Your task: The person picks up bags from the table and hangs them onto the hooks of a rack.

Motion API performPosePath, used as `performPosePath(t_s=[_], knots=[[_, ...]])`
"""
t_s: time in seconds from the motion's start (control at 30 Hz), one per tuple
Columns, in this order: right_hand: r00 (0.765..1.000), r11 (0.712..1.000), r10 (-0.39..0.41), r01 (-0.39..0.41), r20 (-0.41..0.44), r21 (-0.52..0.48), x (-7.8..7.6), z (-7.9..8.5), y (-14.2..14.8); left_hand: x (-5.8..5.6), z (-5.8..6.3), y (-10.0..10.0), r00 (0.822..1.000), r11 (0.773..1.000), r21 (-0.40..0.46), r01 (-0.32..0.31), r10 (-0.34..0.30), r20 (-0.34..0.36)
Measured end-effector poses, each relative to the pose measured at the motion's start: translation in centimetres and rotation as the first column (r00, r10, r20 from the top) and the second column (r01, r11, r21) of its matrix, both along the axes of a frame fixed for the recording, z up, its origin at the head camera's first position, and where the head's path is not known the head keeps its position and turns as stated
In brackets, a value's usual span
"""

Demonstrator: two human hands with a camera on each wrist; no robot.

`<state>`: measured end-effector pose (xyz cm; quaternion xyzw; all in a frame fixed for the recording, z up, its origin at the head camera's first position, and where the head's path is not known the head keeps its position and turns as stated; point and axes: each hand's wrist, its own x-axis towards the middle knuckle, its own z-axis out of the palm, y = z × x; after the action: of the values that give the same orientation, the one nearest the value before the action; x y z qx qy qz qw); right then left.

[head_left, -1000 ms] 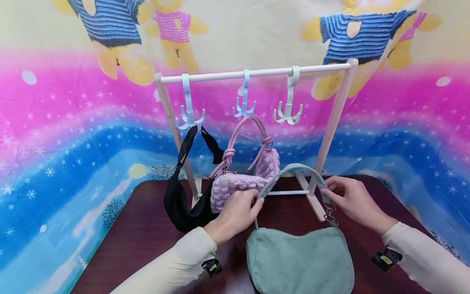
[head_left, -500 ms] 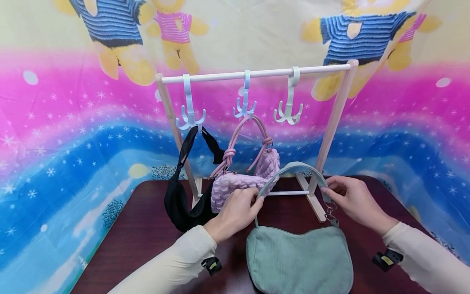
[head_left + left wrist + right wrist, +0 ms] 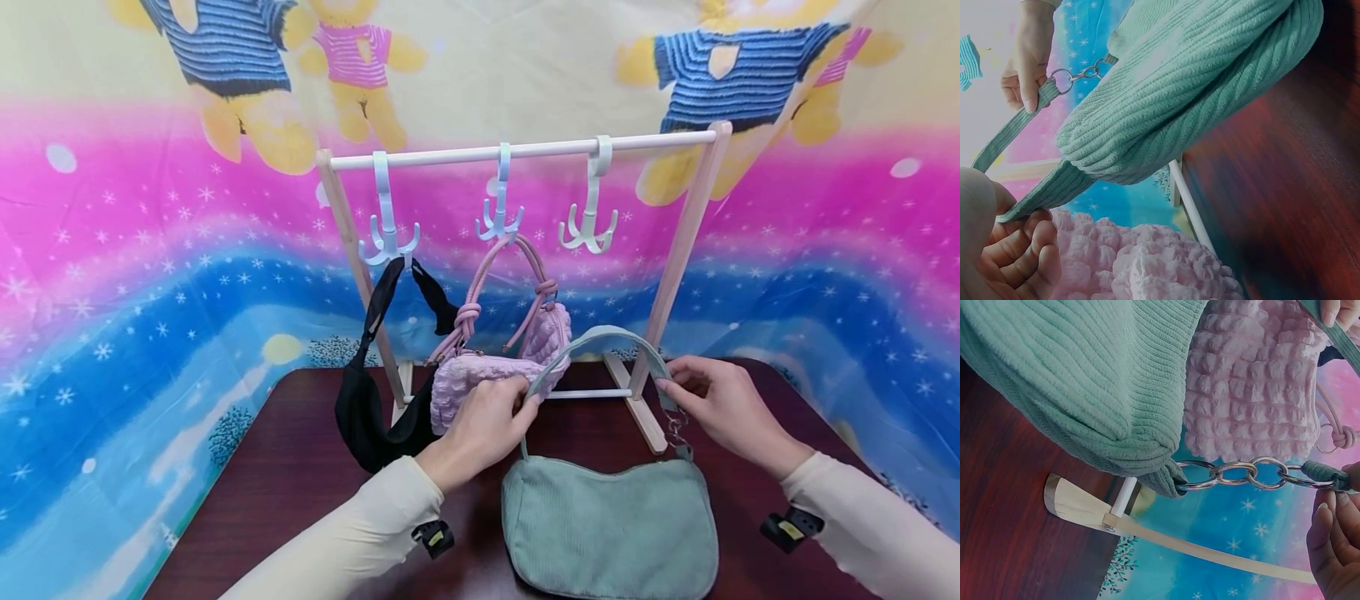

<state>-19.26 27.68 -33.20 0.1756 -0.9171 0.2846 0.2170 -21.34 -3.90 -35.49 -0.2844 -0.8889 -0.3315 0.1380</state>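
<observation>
A green corduroy shoulder bag (image 3: pixel 611 525) hangs by its strap between my two hands, low over the table. My left hand (image 3: pixel 483 425) pinches the strap on its left side, thumb against curled fingers; the left wrist view shows the same pinch. At the other end, my right hand (image 3: pixel 731 408) pinches the strap just above a metal chain (image 3: pixel 1235 474) that joins it to the bag. Behind my left hand a pink puffy bag (image 3: pixel 480 379) hangs by its knotted handle from the middle hook (image 3: pixel 500 212). A black bag (image 3: pixel 375 425) hangs from the left hook (image 3: pixel 386 237).
A wooden rack (image 3: pixel 678 250) with a white top rail (image 3: pixel 555 150) stands at the back of the dark red table (image 3: pixel 262 483). The right hook (image 3: pixel 590 225) on the rail bears no bag. A printed cloth backdrop (image 3: pixel 150 250) lies behind the rack.
The green bag has risen slightly and its lower edge now shows more in the head view. Both hands keep their hold on the strap and have barely moved.
</observation>
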Motion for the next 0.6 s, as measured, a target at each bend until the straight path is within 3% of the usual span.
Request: performPosePath(t_s=[0.6], knots=[[0.998, 1.0, -0.001, 0.001, -0.058, 0.009, 0.06, 0.45, -0.17, 0.03, 0.52, 0.06, 0.999, 1.0, -0.011, -0.013, 0.013, -0.035]])
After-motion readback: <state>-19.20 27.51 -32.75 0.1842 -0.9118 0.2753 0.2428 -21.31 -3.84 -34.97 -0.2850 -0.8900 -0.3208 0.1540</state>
